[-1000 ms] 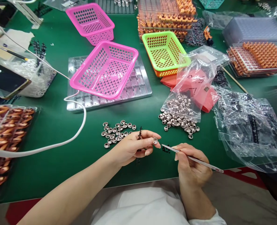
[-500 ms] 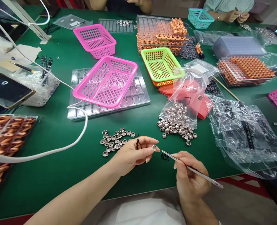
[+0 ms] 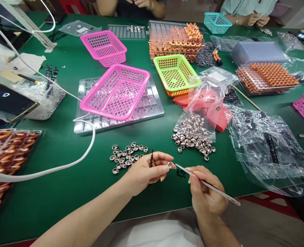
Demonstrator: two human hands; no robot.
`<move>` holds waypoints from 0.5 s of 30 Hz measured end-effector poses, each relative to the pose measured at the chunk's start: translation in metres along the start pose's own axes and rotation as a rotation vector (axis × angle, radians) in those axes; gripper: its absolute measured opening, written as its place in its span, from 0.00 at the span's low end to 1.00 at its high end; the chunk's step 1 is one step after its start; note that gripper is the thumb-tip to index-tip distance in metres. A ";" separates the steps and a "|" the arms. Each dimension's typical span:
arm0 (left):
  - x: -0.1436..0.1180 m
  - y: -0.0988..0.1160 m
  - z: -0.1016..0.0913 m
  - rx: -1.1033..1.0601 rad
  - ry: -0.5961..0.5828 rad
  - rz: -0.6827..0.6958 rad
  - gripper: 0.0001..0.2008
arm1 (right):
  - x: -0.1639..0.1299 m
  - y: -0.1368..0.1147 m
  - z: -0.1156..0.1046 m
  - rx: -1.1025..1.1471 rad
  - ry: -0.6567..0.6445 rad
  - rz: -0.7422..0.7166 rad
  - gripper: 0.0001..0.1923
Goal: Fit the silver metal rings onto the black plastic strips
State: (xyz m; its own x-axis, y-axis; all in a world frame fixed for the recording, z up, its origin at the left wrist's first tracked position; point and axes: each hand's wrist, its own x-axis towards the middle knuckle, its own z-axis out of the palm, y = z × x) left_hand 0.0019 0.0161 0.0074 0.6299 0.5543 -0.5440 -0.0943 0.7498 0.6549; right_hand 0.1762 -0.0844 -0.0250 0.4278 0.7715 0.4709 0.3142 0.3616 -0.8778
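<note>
Between thumb and fingertips, my left hand (image 3: pixel 148 171) pinches a small silver metal cup (image 3: pixel 169 165). A thin black toothed plastic strip (image 3: pixel 152 158) also sticks up out of that hand. My right hand (image 3: pixel 208 190) grips a pair of metal tweezers (image 3: pixel 205 183), whose tips point left, close to the cup; whether they hold anything is too small to tell. Several tiny black parts (image 3: pixel 181 173) lie on the table beneath the tips. Loose silver cups (image 3: pixel 121 160) are scattered left of my left hand, and a bigger heap of cups (image 3: pixel 193 137) spills from a clear bag beyond my hands.
A pink basket (image 3: pixel 116 92) rests on a clear tray (image 3: pixel 154 103). Behind the heap stand a green basket (image 3: pixel 176 73) and stacked trays of orange parts (image 3: pixel 176 43). Plastic bags (image 3: pixel 270 147) lie right; a white cable (image 3: pixel 64 166) crosses the left. Two people sit opposite.
My right hand has shifted slightly left, bringing the tweezer tips nearer the silver cup. My left hand keeps its pinch almost unmoved. The view has tilted a little.
</note>
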 end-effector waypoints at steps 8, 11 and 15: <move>0.000 -0.002 0.003 0.133 0.044 0.073 0.14 | 0.000 -0.002 0.000 0.010 -0.020 -0.024 0.14; 0.000 -0.003 0.004 0.201 0.063 0.099 0.13 | 0.001 -0.004 0.001 0.004 -0.068 -0.037 0.15; -0.003 -0.004 0.006 0.269 0.087 0.135 0.12 | 0.000 -0.004 0.000 -0.021 -0.061 -0.019 0.16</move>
State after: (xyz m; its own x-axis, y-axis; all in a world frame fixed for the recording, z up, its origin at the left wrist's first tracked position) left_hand 0.0054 0.0094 0.0097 0.5565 0.6797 -0.4778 0.0423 0.5511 0.8334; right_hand 0.1750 -0.0861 -0.0215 0.3690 0.7955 0.4806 0.3395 0.3660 -0.8665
